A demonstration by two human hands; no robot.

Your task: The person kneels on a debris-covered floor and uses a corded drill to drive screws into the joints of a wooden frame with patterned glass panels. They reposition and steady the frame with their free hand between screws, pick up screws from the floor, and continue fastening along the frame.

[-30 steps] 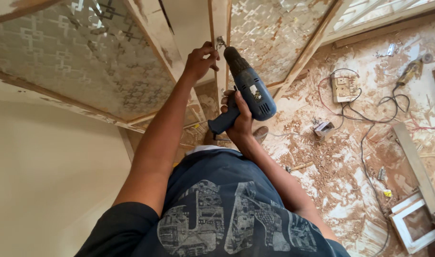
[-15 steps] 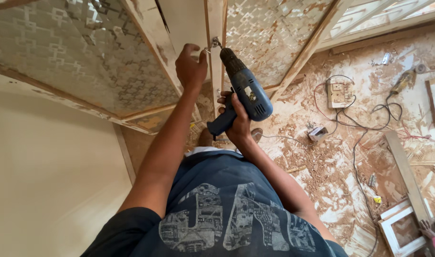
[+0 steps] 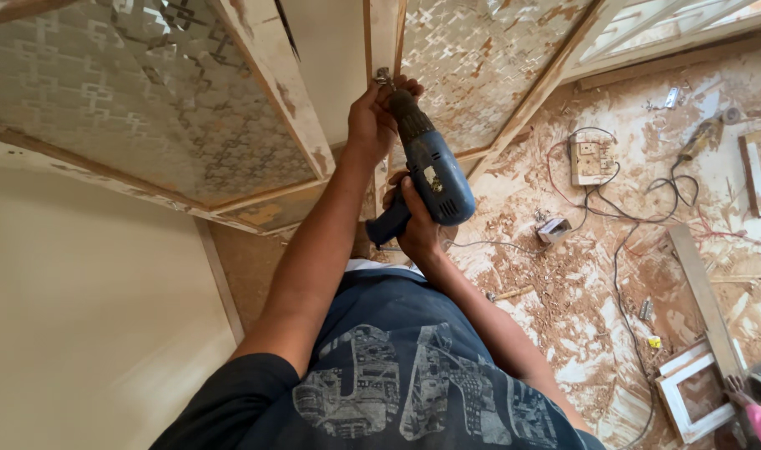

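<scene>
A: What is seen in the head view?

B: A blue corded electric drill with a black chuck (image 3: 430, 175) is held near the middle of the frame, its nose pointed up toward twelve o'clock. The grip is wrapped by the right hand (image 3: 414, 229), fingers closed tight round the handle at about six o'clock of the drill body. The left hand (image 3: 372, 117) is raised at eleven o'clock of the drill, its fingers curled round the chuck end and pinched about a small metal fitting (image 3: 384, 78), which is set against the pale painted wooden frame post (image 3: 382, 33).

A: And what is found around the post?

B: At nine o'clock a wood-framed panel of patterned frosted glass (image 3: 130, 92) is seen, tilted; at one o'clock a second patterned glass panel (image 3: 480, 58) is set in its own frame. A plain cream wall (image 3: 80, 317) is spread across seven o'clock.

A: What is lying on the floor?

B: The sawdust-strewn floor (image 3: 580, 300) is taken up at three o'clock by a white socket box with red and black wires (image 3: 591, 158), a small white plug block (image 3: 553, 229) and a black cable (image 3: 622, 275). At five o'clock a small white wooden frame (image 3: 688, 396) is laid beside a long grey wooden strip (image 3: 703, 300). At the lower right edge another person's hand in a pink sleeve (image 3: 755, 408) is glimpsed; what it is doing cannot be told.
</scene>
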